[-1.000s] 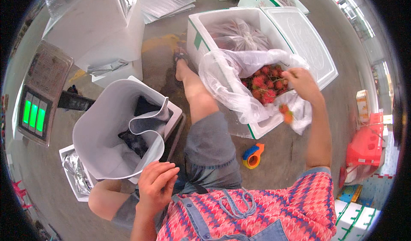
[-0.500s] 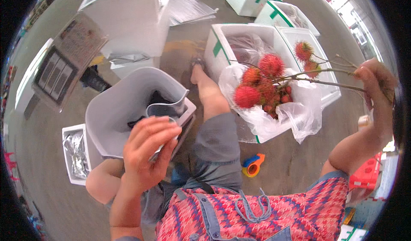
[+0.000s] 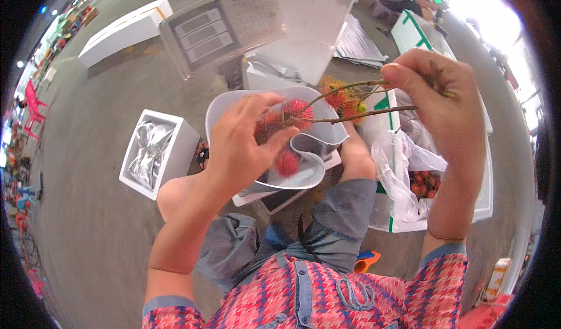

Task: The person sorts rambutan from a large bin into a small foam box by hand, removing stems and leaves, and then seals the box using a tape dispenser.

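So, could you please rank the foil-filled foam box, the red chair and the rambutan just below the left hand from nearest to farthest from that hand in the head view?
1. Rambutan: just below the left hand.
2. Foil-filled foam box: to the hand's left.
3. Red chair: far left, in the background.

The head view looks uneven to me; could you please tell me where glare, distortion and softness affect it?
Head view: glare bleaches the background at upper right; head view: fisheye bending grows toward the dark rim, where far-left background detail turns soft; head view: the right hand and the stems it pinches, nearer the camera, are readable.
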{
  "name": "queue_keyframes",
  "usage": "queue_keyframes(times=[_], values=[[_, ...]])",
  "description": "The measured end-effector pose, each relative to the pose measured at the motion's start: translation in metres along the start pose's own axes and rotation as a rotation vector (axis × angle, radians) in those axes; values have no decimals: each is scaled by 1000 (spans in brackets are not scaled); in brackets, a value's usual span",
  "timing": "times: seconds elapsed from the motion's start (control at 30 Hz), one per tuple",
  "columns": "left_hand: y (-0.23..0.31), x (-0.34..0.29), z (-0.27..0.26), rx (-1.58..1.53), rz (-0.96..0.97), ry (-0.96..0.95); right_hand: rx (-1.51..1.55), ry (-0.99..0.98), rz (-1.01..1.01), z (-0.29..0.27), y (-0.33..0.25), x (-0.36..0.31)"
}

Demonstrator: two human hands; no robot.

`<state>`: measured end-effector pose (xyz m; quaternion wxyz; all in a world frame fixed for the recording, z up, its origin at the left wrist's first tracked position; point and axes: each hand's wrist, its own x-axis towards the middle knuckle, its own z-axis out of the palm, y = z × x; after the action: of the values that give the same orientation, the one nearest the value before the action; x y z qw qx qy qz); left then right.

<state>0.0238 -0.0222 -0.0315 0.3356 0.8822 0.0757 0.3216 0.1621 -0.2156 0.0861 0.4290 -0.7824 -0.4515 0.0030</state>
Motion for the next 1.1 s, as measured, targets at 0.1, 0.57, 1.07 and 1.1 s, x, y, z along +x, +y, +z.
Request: queue_keyframes(times=[0.1, 0.57, 1.07, 1.1], values=[[-34, -20, 3, -15, -31, 49, -69, -10, 16, 26, 14, 0], [-51, -10, 16, -345, -309, 194, -82, -166, 158, 77, 56, -23], [-122, -7, 26, -662, -715, 476, -157, -163, 165, 81, 94, -46], [-125, -8, 22, -645, -673, 462, -171, -201, 185, 81, 100, -50]])
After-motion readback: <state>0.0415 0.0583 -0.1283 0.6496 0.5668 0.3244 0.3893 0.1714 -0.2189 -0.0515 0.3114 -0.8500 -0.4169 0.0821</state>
